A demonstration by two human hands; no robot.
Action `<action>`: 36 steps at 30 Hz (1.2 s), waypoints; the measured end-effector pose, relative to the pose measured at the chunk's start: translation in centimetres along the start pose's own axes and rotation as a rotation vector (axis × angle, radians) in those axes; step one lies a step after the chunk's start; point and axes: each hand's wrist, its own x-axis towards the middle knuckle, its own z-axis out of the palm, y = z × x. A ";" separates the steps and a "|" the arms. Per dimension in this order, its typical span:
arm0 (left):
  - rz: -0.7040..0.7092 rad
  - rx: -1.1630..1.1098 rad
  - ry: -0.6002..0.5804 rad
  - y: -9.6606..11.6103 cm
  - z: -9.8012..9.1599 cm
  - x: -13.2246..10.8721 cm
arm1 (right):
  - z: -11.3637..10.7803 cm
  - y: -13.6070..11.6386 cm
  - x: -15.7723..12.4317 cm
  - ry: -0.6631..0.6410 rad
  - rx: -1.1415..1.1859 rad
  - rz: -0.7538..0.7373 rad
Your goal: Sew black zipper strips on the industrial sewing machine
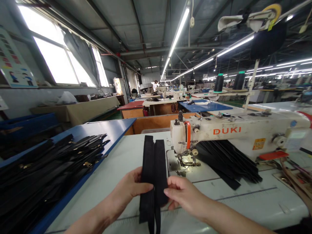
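Observation:
Two long black fabric strips lie side by side on the pale sewing table (129, 146), left of the needle area. My left hand (133, 185) grips the left black strip (148, 162), thumb on top and fingers around its left edge. At the right black strip (160, 162), my right hand (179, 191) pinches the right edge between thumb and fingers. Narrow black ends hang toward me below the hands. Just to the right stands the white sewing machine (219, 128), its presser foot (186, 161) over a metal plate. Some of my fingers are hidden beneath the fabric.
A stack of black strips (226, 162) lies behind the needle, under the machine arm. On the left, a blue table (117, 128) bears a heap of black pieces with metal zipper pulls (87, 164). Black thread cones (218, 84) stand behind the machine. A person (155, 85) is far back.

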 end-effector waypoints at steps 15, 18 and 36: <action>0.115 0.262 0.338 1.9 -4.2 0.5 | -6.6 -0.8 -4.9 0.227 -0.408 -0.177; 0.331 0.387 0.439 5.3 -5.1 0.9 | -6.6 -0.9 -5.3 0.243 -0.465 -0.181; 0.613 1.115 -0.147 -5.7 -3.0 0.7 | -2.1 2.5 -4.1 -0.195 -1.277 -0.616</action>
